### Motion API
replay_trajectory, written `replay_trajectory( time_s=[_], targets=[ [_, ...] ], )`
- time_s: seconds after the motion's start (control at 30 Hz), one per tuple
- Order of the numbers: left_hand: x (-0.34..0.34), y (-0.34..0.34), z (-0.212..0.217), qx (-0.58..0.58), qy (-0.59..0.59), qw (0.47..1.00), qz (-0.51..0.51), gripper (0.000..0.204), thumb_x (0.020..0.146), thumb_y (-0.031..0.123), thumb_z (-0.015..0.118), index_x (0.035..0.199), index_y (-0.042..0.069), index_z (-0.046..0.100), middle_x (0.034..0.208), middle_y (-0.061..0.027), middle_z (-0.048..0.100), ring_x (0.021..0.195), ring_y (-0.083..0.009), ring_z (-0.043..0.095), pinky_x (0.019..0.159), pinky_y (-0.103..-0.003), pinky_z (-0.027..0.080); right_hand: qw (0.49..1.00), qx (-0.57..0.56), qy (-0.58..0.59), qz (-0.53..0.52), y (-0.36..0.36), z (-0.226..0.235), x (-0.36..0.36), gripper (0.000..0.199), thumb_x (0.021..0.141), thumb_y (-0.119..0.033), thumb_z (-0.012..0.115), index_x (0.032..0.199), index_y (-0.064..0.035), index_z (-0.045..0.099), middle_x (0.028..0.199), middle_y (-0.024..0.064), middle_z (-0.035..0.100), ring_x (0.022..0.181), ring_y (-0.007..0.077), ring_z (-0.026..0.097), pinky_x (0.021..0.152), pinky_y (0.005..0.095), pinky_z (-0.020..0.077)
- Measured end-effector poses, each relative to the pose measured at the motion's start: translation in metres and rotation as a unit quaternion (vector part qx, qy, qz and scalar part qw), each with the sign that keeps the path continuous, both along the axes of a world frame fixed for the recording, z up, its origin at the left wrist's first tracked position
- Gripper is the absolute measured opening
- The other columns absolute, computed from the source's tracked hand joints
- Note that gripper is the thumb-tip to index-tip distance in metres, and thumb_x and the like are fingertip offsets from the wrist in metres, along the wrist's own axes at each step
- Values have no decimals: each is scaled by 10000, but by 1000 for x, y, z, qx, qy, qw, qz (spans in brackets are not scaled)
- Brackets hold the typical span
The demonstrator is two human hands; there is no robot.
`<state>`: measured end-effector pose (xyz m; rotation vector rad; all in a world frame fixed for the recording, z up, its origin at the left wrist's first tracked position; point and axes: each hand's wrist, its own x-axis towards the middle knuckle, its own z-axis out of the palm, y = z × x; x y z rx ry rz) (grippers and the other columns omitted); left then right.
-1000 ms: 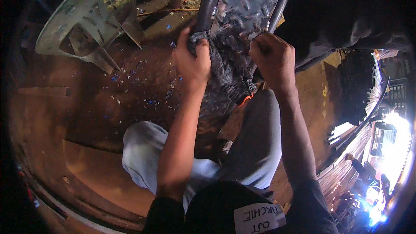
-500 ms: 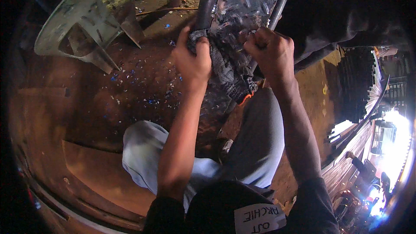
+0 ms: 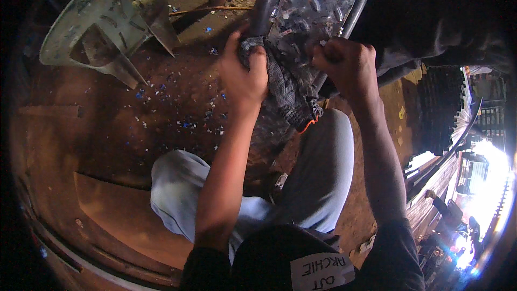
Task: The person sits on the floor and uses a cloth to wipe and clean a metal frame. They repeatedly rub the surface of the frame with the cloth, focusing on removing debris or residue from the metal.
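My left hand (image 3: 245,75) is closed round a grey knit glove (image 3: 285,83) with an orange-edged cuff, right at the lower end of a dark metal pipe (image 3: 269,0). The rest of the glove droops toward my right knee. Whether the fingers also grip the pipe is hidden. My right hand (image 3: 350,64) is a closed fist beside a thinner rail (image 3: 358,2), thumb and fingers pressed together. A tiny pale spot shows at its fingertips, too small to name. Between the two bars lies a dark metal plate (image 3: 312,2) with a raised tread pattern.
A worn grey-green plastic chair (image 3: 72,37) lies tipped at the upper left. Blue and white scraps (image 3: 186,125) litter the brown ground. Dark cloth (image 3: 431,21) fills the upper right. Farther right, another person (image 3: 449,210) is near a very bright light.
Both hands, the glove and the metal bars sit slightly farther right in the picture. The tread plate, streaked before, now looks sharper. My left hand keeps its grip on the glove.
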<state>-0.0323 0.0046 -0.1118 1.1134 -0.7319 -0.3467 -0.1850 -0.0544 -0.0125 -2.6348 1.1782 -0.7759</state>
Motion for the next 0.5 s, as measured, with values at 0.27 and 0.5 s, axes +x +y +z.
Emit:
replay_trajectory(
  time_s=[0.27, 0.5],
  targets=[
    [-3, 2, 4, 9, 18, 1000, 12, 387, 762, 132, 534, 1081, -81, 586, 826, -126, 629, 753, -165, 593, 707, -305, 477, 999, -20, -17, -22, 2, -10, 4, 238, 739, -171, 722, 660, 10, 590, 513, 115, 485, 451, 135, 383, 473, 309, 404],
    [-4, 3, 2, 58, 10, 998, 22, 368, 786, 154, 556, 1061, -89, 587, 854, -77, 603, 778, -140, 521, 722, -278, 430, 994, 30, -60, -82, 13, -10, 2, 149, 744, -127, 719, 784, 1, 654, 654, 98, 639, 582, 120, 614, 574, 279, 494]
  ],
)
